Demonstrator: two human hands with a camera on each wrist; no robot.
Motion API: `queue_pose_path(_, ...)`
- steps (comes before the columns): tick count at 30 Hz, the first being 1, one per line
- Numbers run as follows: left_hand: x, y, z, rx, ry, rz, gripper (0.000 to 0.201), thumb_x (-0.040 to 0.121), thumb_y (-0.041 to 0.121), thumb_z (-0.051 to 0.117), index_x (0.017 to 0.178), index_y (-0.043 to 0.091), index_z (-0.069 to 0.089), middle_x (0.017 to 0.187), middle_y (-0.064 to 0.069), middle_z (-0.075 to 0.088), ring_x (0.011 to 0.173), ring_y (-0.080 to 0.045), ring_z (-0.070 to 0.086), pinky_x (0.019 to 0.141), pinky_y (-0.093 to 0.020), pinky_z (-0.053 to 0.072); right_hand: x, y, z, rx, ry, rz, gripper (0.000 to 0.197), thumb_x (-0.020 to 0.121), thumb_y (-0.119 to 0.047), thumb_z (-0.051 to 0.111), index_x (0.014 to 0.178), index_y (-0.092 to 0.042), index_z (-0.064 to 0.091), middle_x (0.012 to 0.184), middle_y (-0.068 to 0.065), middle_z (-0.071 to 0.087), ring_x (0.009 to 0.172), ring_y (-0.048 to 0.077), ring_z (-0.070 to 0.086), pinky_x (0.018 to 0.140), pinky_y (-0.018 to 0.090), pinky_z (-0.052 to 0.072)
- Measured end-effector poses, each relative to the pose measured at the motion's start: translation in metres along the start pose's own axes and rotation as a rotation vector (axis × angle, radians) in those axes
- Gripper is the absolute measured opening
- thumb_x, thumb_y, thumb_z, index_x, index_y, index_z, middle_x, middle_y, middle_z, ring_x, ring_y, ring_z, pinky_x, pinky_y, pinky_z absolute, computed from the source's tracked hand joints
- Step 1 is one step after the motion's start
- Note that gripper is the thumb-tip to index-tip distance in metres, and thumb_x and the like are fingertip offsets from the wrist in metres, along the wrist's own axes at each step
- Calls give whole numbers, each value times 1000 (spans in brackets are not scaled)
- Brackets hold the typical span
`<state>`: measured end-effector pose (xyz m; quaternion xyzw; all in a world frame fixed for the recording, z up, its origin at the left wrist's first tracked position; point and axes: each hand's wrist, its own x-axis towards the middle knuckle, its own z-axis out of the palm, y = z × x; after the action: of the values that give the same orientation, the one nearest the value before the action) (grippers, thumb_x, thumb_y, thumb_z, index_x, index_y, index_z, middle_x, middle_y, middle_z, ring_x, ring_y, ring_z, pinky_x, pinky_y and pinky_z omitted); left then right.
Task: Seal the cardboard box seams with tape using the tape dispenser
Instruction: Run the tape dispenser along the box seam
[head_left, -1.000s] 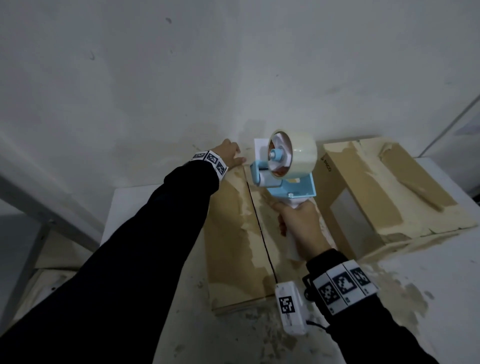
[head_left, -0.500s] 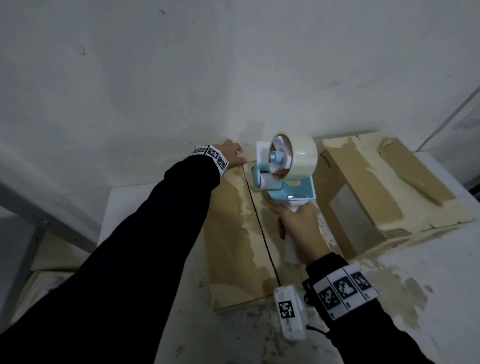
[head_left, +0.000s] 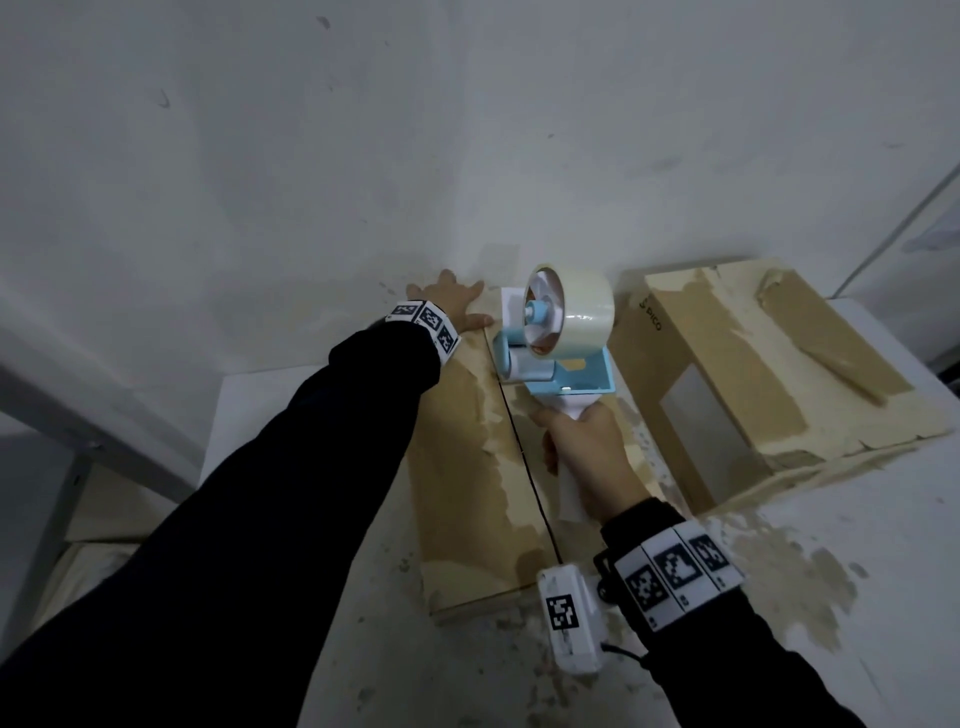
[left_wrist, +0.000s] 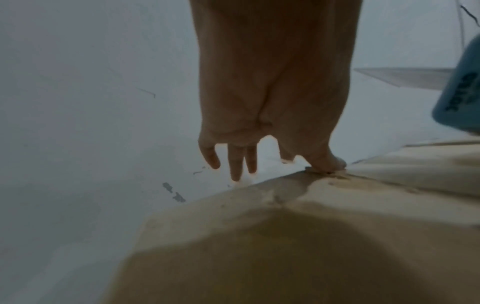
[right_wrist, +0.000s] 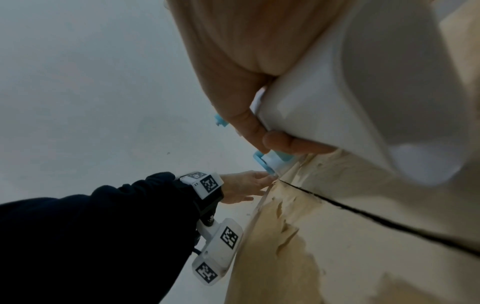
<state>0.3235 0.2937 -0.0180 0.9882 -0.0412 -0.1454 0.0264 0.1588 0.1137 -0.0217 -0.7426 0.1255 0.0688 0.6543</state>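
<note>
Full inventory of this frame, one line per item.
cardboard box: 1, brown with torn paler patches, centre of table, open seam down its top
tape dispenser: 1, light blue and white, at the far end of the seam
tape roll: 1, clear, on the dispenser
second box: 1, brown, torn, on the right
table: 1, white, stained
wall: 1, white, behind
left hand: fingers straight, resting on the box's far edge
right hand: grips the dispenser handle
</note>
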Motion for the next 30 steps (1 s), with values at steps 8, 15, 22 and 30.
queue_pose_path(8, -19, 0, 6, -227, -94, -87, 66, 94, 55, 35, 97, -5, 64, 103, -22, 64, 100, -34, 60, 77, -31, 37, 4, -5, -6, -51, -28, -1, 14, 84, -8, 60, 70, -10, 58, 50, 4, 49, 46, 18, 44, 46, 25, 37)
queue_pose_path(15, -47, -46, 13, -439, -335, -252, 70, 73, 76, 49, 89, 9, 63, 90, -6, 66, 79, -21, 61, 77, -29, 48, 16, -14, -31, -143, -200, 66, 13, 80, -8, 65, 93, -8, 62, 52, 5, 48, 45, 17, 39, 42, 23, 30)
queue_pose_path(22, -68, -76, 25, -589, -45, -157, 38, 78, 33, 73, 100, 13, 50, 86, -5, 62, 79, -21, 62, 65, -27, 43, 12, -21, -39, -216, -278, 31, 13, 82, -7, 62, 95, -7, 63, 57, 9, 48, 46, 17, 39, 41, 23, 31)
queue_pose_path(30, -92, -33, 16, -332, -11, 133, 40, 96, 36, 44, 123, 9, 59, 123, -9, 61, 109, -25, 56, 95, -30, 40, 2, -20, -30, -200, -243, 35, 13, 84, -4, 60, 97, -6, 60, 54, 7, 46, 43, 15, 39, 39, 22, 31)
